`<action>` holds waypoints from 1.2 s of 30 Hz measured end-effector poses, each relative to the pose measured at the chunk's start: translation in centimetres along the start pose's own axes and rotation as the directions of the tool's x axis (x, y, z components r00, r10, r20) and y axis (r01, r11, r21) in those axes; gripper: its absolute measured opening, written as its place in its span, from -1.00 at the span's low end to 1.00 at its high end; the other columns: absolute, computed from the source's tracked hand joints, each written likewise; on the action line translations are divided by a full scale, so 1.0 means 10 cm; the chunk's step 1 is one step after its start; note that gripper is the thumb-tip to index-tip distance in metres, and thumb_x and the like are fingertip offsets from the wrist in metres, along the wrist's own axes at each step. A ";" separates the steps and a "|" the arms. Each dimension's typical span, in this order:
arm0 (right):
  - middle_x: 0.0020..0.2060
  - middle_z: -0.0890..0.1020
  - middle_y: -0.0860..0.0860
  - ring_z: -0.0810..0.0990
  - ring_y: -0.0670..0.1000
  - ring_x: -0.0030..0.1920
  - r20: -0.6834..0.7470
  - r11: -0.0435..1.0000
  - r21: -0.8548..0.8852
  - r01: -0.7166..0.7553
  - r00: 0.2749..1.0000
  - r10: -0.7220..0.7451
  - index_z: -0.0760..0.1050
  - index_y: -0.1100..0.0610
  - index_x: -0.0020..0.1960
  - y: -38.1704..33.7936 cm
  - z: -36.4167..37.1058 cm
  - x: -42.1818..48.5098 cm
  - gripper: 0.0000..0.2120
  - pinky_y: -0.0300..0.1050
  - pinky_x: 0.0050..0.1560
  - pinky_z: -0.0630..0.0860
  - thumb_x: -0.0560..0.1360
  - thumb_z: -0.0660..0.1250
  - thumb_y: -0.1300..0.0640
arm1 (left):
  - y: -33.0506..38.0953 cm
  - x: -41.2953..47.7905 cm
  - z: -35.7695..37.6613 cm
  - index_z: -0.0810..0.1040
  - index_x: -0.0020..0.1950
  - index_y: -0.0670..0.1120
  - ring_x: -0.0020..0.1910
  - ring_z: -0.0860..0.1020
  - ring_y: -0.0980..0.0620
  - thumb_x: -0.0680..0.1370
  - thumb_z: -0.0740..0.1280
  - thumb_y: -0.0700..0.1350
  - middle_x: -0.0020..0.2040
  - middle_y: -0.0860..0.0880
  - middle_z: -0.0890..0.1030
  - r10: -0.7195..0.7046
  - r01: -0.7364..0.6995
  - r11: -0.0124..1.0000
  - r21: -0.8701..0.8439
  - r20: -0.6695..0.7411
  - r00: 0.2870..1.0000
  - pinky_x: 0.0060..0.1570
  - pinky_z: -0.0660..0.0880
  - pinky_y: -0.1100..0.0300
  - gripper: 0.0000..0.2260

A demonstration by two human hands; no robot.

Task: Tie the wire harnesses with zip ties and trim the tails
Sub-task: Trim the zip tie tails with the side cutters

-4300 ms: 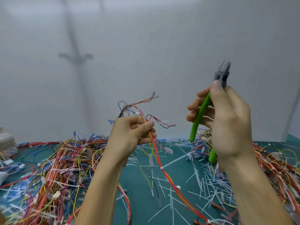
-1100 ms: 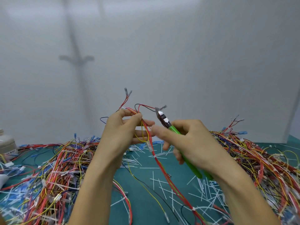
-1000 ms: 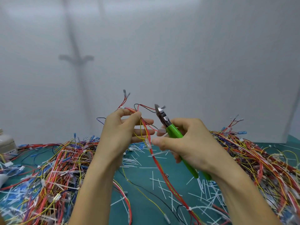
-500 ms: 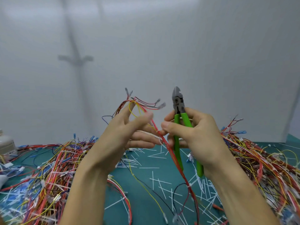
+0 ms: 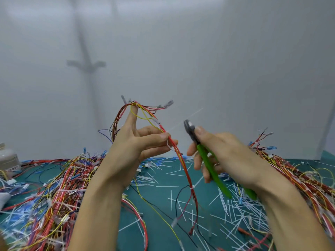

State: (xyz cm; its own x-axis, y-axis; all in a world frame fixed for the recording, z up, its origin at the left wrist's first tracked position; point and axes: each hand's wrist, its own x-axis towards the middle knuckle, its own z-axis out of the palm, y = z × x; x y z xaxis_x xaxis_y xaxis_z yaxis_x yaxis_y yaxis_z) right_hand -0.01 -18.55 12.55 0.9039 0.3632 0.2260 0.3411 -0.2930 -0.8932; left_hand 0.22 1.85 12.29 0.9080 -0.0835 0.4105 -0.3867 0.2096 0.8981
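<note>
One pale container (image 5: 8, 158) stands at the far left edge of a green worktop (image 5: 159, 200), beside the first of two heaps of wire harnesses (image 5: 54, 187). Two bare hands are raised over the middle. The left hand (image 5: 130, 149) pinches a single harness (image 5: 181, 160) between thumb and fingers, its forefinger straight up with the wires looped over the tip. The bundle is mostly red and yellow with a few dark strands, and its lower end trails down to the worktop. One untrimmed zip tie tail (image 5: 181, 122), thin and translucent, juts up to the right from the pinch. The right hand (image 5: 226, 153) grips one pair of green-handled cutters (image 5: 208, 163), nose aimed at that tail. Cut white tails (image 5: 163, 178), too many to count, litter the surface. The second heap (image 5: 299, 178) lies at right.
</note>
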 end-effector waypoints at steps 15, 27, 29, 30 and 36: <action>-0.39 0.58 0.01 0.61 0.03 -0.43 -0.027 0.944 -0.329 0.027 0.999 -0.038 0.57 0.07 -0.21 -0.04 0.14 -0.01 -0.51 -0.19 -0.32 0.46 0.62 0.02 -0.18 | -0.02 0.02 -0.01 -0.04 0.59 0.21 -0.25 0.66 -0.10 0.39 0.46 -0.36 -0.28 -0.13 0.62 -0.016 0.020 0.997 0.080 -0.051 0.999 -0.23 0.61 0.18 0.00; -0.37 0.60 0.09 0.54 0.03 -0.39 -0.048 0.899 -0.434 0.056 0.995 -0.086 0.55 0.06 -0.25 -0.10 0.15 -0.03 -0.50 0.05 -0.19 0.53 0.57 0.05 -0.24 | 0.02 -0.01 0.02 -0.05 0.59 0.17 -0.22 0.67 -0.15 0.44 0.43 -0.39 -0.22 -0.22 0.64 -0.058 0.065 0.993 0.098 -0.080 0.995 -0.25 0.61 0.19 -0.04; -0.35 0.60 0.12 0.54 0.07 -0.35 -0.049 0.885 -0.461 0.066 0.994 -0.100 0.55 0.07 -0.25 -0.10 0.16 -0.04 -0.50 0.06 -0.19 0.53 0.57 0.03 -0.23 | 0.03 -0.01 0.03 -0.04 0.59 0.18 -0.22 0.67 -0.16 0.44 0.43 -0.38 -0.20 -0.24 0.64 -0.060 0.069 0.992 0.101 -0.087 0.994 -0.26 0.61 0.19 -0.05; -0.35 0.60 0.12 0.53 0.07 -0.35 -0.052 0.878 -0.472 0.073 0.993 -0.110 0.55 0.07 -0.25 -0.10 0.16 -0.04 -0.50 0.06 -0.19 0.53 0.58 0.03 -0.22 | 0.03 -0.02 0.03 -0.03 0.59 0.18 -0.22 0.67 -0.15 0.44 0.43 -0.39 -0.21 -0.24 0.64 -0.060 0.069 0.993 0.101 -0.091 0.994 -0.26 0.61 0.20 -0.05; -0.48 0.54 0.04 0.53 0.03 -0.50 -0.049 0.928 -0.364 0.080 0.993 -0.105 0.55 0.12 -0.26 -0.06 0.19 0.00 -0.52 0.04 -0.34 0.58 0.64 0.09 -0.13 | 0.03 -0.01 0.04 -0.02 0.60 0.18 -0.26 0.68 -0.12 0.43 0.45 -0.37 -0.23 -0.19 0.65 -0.049 0.063 0.992 0.109 -0.127 0.991 -0.27 0.61 0.20 -0.04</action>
State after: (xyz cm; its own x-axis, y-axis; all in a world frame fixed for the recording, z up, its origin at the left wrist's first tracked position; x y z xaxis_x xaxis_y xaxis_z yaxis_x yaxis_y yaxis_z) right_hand -0.70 -16.71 12.32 0.8746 0.3483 0.3372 0.4829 -0.5646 -0.6694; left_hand -0.06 1.52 12.57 0.9389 0.0305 0.3428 -0.3441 0.0966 0.9340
